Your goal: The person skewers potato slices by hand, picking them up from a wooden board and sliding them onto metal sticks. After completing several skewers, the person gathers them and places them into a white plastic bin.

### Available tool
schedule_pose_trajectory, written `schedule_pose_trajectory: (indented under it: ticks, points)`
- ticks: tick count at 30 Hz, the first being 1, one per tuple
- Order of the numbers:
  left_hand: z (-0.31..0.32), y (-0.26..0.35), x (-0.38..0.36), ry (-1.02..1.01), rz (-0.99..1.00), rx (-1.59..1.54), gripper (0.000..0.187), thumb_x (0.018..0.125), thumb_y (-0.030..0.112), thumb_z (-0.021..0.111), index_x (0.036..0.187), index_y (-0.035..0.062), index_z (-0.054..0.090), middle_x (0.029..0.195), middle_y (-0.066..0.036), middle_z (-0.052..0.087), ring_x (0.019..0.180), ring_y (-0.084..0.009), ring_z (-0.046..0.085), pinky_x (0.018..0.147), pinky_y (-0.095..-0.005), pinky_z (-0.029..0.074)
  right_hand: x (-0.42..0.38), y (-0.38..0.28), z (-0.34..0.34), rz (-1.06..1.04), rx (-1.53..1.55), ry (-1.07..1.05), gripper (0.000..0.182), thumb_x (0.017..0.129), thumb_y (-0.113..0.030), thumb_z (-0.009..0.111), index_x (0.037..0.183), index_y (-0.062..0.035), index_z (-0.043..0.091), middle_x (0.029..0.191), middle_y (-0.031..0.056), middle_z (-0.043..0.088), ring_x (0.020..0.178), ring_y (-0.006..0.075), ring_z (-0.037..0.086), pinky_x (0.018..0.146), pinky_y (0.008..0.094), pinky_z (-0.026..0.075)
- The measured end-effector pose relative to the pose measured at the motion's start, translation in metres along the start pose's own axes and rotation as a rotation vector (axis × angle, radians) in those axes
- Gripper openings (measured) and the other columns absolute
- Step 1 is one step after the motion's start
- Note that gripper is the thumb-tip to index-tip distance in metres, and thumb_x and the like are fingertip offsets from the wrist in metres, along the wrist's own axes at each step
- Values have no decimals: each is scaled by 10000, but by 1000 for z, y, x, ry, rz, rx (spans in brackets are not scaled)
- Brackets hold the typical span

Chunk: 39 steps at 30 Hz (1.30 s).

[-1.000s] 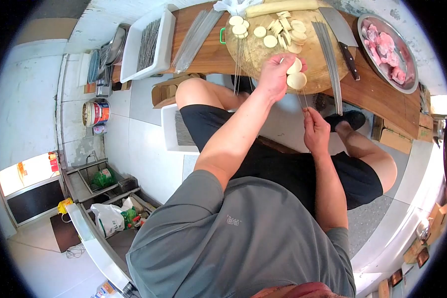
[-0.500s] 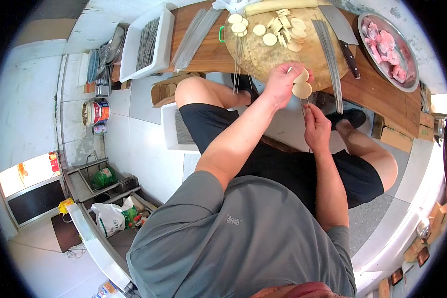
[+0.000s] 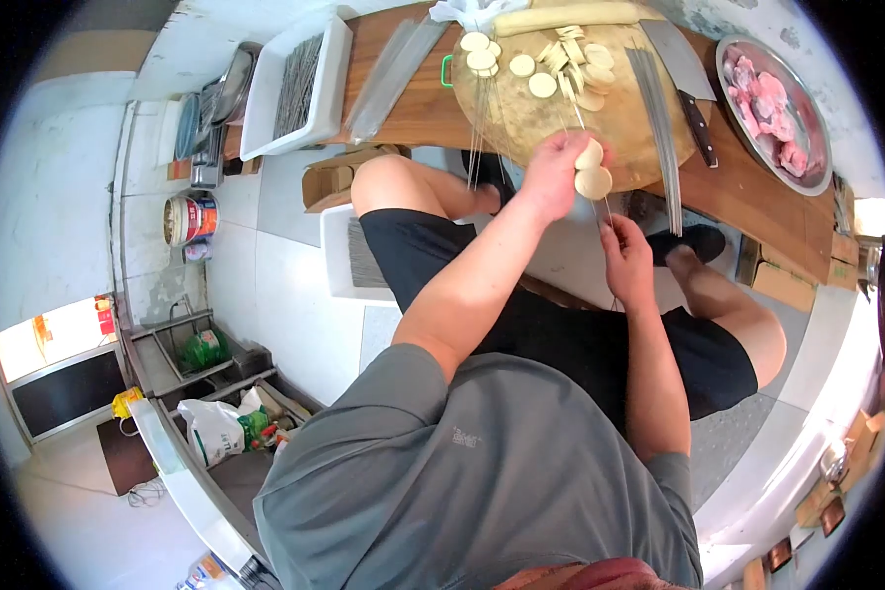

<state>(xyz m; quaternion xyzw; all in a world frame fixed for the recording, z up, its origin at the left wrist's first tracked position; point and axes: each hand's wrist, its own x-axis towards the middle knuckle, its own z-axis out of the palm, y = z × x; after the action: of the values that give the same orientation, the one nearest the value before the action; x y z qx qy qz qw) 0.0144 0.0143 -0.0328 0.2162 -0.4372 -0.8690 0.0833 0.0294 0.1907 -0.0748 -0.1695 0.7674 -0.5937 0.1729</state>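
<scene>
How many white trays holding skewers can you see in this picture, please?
2: one white tray sits on the wooden counter at upper left; another rests on the floor beside the person's knee, partly hidden by the leg.

1 head-worn fisheye camera looks steeply down over the person's shoulders. It faces the wooden table (image 3: 403,108) ahead, hands close below.

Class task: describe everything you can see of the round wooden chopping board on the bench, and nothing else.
The chopping board is a thick round slab that looks like pale, worn wood, with a small green handle at its left rim. It lies flat on the brown wooden bench, near its front edge. On it rest pale round slices, a long pale root at the far rim, thin metal skewers and a cleaver. The left hand, holding two slices, overlaps its near edge in the picture.
</scene>
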Motion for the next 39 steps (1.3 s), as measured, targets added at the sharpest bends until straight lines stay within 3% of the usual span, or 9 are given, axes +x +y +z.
schedule_pose_trajectory:
  ticks: [3, 9, 18, 27, 30, 33, 36, 39]
  points:
    - [-8, 16, 3, -3, 27, -86, 273, 995, 251, 439, 1038, 3, 545, 974, -149, 653, 896, -239, 645, 819, -353, 521, -8, 2, 0, 150, 104, -177, 235, 937, -173, 558, 1060, 23, 595, 789, 76, 626, 694, 129, 594, 663, 274, 487]
    - [-14, 29, 1, 36, -6, -185, 316, 1008, 274, 395, 1048, -7, 535, 1024, -174, 638, 949, -292, 642, 852, -378, 518, -9, -16, 2, 287, 173, -257, 223, 969, -169, 500, 1052, 20, 584, 744, 49, 592, 598, 98, 552, 565, 257, 470]
    - [-22, 24, -3, -104, -38, -353, 377, 1000, 345, 380, 1019, 17, 564, 970, -190, 651, 878, -326, 642, 802, -436, 519, -14, -19, -1, 187, 21, -223, 216, 960, -157, 510, 1079, -2, 605, 730, 67, 612, 612, 121, 571, 593, 265, 484]
    - [-26, 21, -10, -207, -59, -411, 471, 960, 426, 400, 873, 31, 642, 834, -184, 671, 783, -344, 650, 765, -481, 514, -17, -17, -1, 64, -125, -174, 229, 934, -141, 532, 1106, -17, 619, 801, 141, 637, 738, 225, 635, 701, 319, 501]
    - [-27, 22, -9, -190, -57, -407, 569, 929, 532, 397, 838, 34, 657, 818, -173, 670, 770, -336, 648, 742, -474, 510, -17, -17, -2, 61, -143, -173, 223, 923, -142, 552, 1101, -28, 621, 851, 149, 643, 768, 271, 640, 716, 333, 503]
    - [-27, 27, -10, -246, -76, -477, 722, 861, 689, 378, 829, 27, 665, 794, -158, 667, 740, -320, 643, 722, -450, 507, -17, -15, 0, -335, -306, -44, 234, 891, -138, 598, 1109, -56, 623, 837, 138, 628, 731, 308, 627, 667, 364, 509]
    - [-20, 34, -13, -207, -24, -491, 852, 774, 809, 366, 852, 18, 672, 768, -143, 663, 707, -308, 637, 716, -434, 501, -19, -26, -3, -411, -450, -36, 294, 831, -120, 658, 1120, -81, 621, 808, 110, 606, 676, 304, 609, 592, 376, 499]
    - [-27, 32, -9, -338, -93, -715, 917, 723, 859, 366, 877, 10, 678, 775, -141, 668, 706, -305, 633, 729, -434, 502, -18, -31, -1, -578, -545, 18, 351, 783, -106, 692, 1125, -83, 616, 780, 83, 582, 614, 264, 589, 534, 361, 480]
